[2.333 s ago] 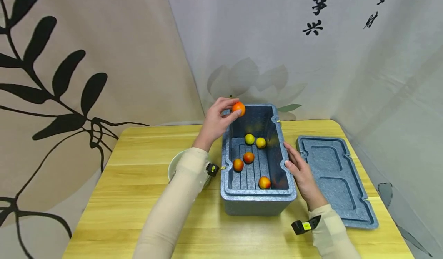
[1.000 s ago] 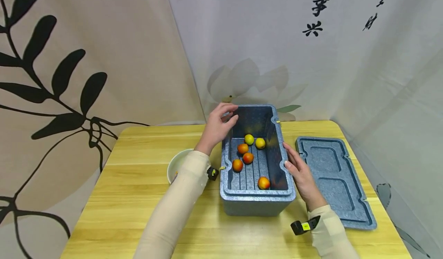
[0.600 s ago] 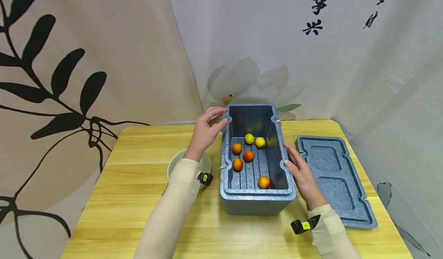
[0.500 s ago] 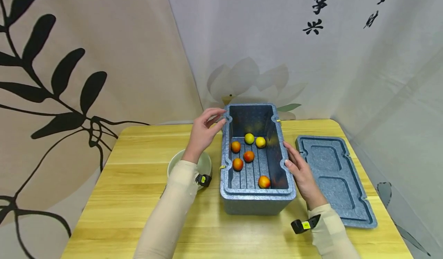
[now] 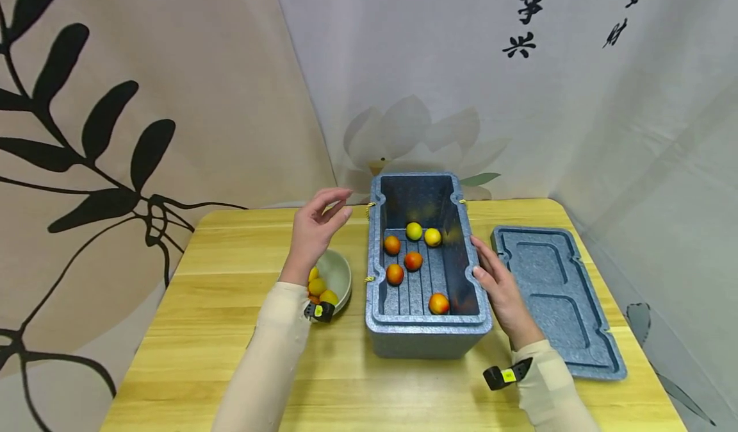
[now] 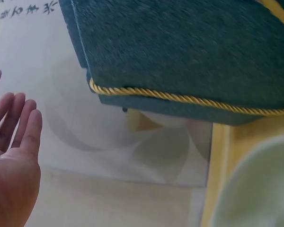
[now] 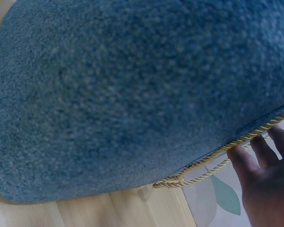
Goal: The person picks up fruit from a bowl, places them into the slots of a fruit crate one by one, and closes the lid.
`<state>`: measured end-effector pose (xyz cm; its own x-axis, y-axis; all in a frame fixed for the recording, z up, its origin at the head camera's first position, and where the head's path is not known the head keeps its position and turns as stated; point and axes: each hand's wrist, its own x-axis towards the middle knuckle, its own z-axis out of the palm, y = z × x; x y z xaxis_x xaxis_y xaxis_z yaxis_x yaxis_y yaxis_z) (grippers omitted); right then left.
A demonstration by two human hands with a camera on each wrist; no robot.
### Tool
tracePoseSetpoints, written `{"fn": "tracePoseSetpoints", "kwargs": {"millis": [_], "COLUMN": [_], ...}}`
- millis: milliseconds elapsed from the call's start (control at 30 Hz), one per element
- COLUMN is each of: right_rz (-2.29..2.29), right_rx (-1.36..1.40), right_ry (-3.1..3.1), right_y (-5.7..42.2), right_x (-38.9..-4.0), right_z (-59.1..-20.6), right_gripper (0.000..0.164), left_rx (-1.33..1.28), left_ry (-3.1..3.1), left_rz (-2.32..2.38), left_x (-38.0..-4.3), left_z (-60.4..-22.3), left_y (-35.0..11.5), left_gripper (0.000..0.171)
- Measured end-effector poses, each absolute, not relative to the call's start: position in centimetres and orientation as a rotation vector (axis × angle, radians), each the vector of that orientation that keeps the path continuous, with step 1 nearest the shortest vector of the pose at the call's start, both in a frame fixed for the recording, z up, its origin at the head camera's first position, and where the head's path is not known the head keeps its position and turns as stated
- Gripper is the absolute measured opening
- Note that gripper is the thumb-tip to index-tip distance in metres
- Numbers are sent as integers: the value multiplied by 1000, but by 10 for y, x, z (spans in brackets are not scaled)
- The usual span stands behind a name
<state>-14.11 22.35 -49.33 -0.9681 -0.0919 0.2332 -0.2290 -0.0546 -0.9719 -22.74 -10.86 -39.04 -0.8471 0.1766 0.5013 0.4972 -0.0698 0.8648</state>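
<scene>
My left hand (image 5: 314, 233) is empty, fingers loosely extended, above the table between the bowl and the foam box. In the left wrist view, the left hand (image 6: 14, 161) shows nothing in its fingers. A grey-blue foam box (image 5: 429, 339) stands uncovered, holding several small round fruits: orange-red ones like this fruit (image 5: 439, 304) and two yellow ones, including this yellow fruit (image 5: 433, 237). My right hand (image 5: 501, 294) rests against the box's right side, thumb at the rim. The right wrist view has the right hand (image 7: 270, 175) with fingertips at the box's gold rope (image 7: 213, 156).
Left of the box, a pale green bowl (image 5: 341, 272) holds several yellow and orange fruits (image 5: 317, 286), partly hidden by the left wrist. The grey-blue lid (image 5: 559, 297) lies at the right of the wooden table (image 5: 230, 278). A printed curtain (image 5: 230, 99) hangs behind.
The left hand held an orange fruit over the box, let it go inside, then moved left past the rim. That fruit rolled to the left wall. The right hand stayed put.
</scene>
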Motion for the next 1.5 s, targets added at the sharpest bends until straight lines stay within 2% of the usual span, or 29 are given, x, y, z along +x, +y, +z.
{"fn": "tracePoseSetpoints", "kwargs": {"millis": [500,933,1500], "right_rz": [2168,2185,2189], "right_rx": [367,355,352], "right_ry": [-2104,-2095,-2106], "right_y": [224,224,223], "right_x": [-142,-142,-141], "right_z": [-493,-493,-492], "right_gripper": [49,49,49], "left_rx": [-530,-482,-315], "left_ry": [-1941,-1988,-2355], "left_rz": [-2097,-2109,-1959], "left_x": [-222,-214,-184], "left_z": [-436,-463,-484], "left_y": [-146,-156,-175], "left_gripper": [31,31,30]}}
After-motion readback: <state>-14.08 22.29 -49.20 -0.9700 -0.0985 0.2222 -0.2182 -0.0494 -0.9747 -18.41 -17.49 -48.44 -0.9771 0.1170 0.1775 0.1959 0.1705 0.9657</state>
